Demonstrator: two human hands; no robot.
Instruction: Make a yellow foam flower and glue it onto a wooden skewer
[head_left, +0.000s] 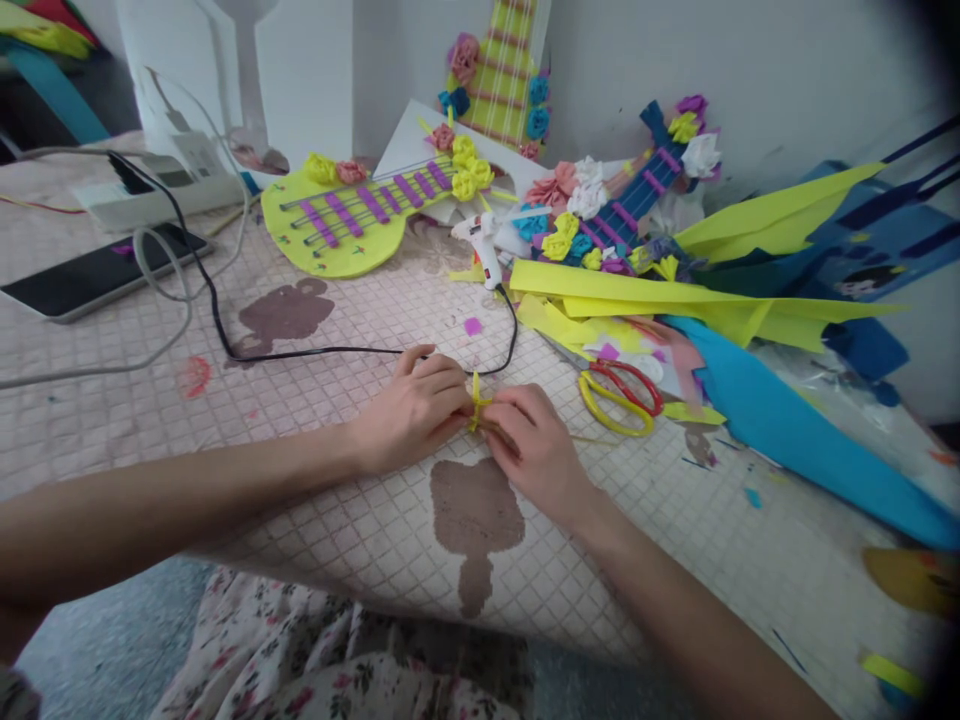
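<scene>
My left hand (420, 410) and my right hand (536, 450) meet over the quilted tablecloth, both with fingers pinched closed. Between them is a small yellow paper piece (476, 402) with narrow pointed strips, gripped from both sides. A thin stick (592, 439) pokes out to the right behind my right hand; its other end is hidden by the fingers. To the right lie scissors (621, 397) with red and yellow handles. A white glue gun (481, 247) sits beyond my hands, its black cord (330, 350) running behind my left fingers.
A yellow paper guitar (337, 225) lies at the back, near a blue one (630, 215) with paper flowers. Yellow paper sheets (675, 295) and a blue strip (810, 430) cover the right side. At left are a phone (97, 270) and a power strip (165, 190).
</scene>
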